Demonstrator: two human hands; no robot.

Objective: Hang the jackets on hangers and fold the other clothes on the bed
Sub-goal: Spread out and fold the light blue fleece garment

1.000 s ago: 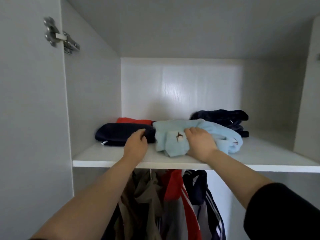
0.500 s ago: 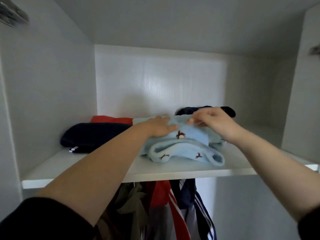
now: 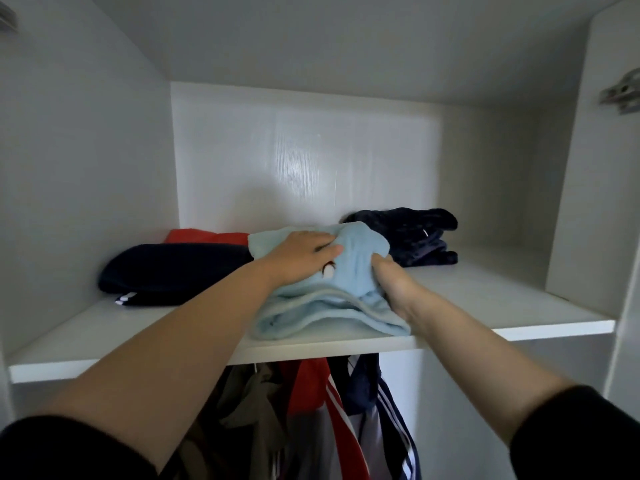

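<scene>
- light blue garment [image 3: 332, 306]: folded bundle lying on the wardrobe shelf [image 3: 485, 299] near its front edge, under and between both hands.
- left hand [image 3: 301, 254]: flat on top of the bundle, fingers straight, pressing down.
- right hand [image 3: 394, 285]: at the bundle's right side, fingers curled into the fabric, gripping it.
- shelf also holds a navy garment [image 3: 173, 271] just left of the left hand, touching the bundle. A red garment [image 3: 204, 236] lies behind that. A dark fleece garment [image 3: 412, 233] lies just beyond the right hand.
- below both forearms, under the shelf: jackets [image 3: 311, 410] hanging close together, in red, navy with white stripes, and olive.
- metal hinge [image 3: 621, 93]: on the side panel, well right of the right hand.
</scene>
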